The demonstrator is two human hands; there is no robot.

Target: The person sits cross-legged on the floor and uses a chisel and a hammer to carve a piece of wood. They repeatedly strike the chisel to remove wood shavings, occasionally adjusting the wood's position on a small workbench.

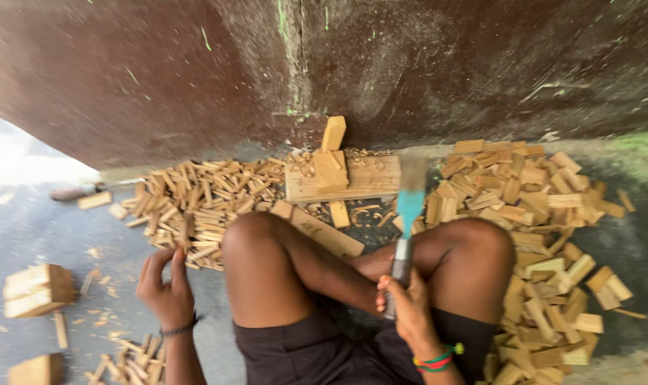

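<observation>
Right hand point(409, 310): nearest the camera, in front of the wooden board; fingers clamped round the handle of a chisel-like tool point(407, 217), a coloured band at the wrist.
Tool: held upright between the knees, its teal-blue blade blurred, the tip just short of the board's right end.
Left hand point(166, 285): near and to the left of the board, over the grey floor point(67, 235); fingers together and slightly curled, holding nothing; a dark band at the wrist.
Legs: bare knees raised either side of the tool, dark shorts point(317, 349) below.
Small blocks point(35, 289): two pale chunks on the floor, well left of the board, beyond the left hand.
Right pile point(545, 242): cut wooden pieces heaped right of the board, running back beside the right knee.
Left pile point(196, 199): thinner sticks spread left of the board.
Wooden board point(352, 182): flat on the floor beyond the knees, shavings around it.
Block on board point(331, 153): a short piece resting on it, tilted.
Wall point(324, 64): dark brown, just behind the board.
</observation>
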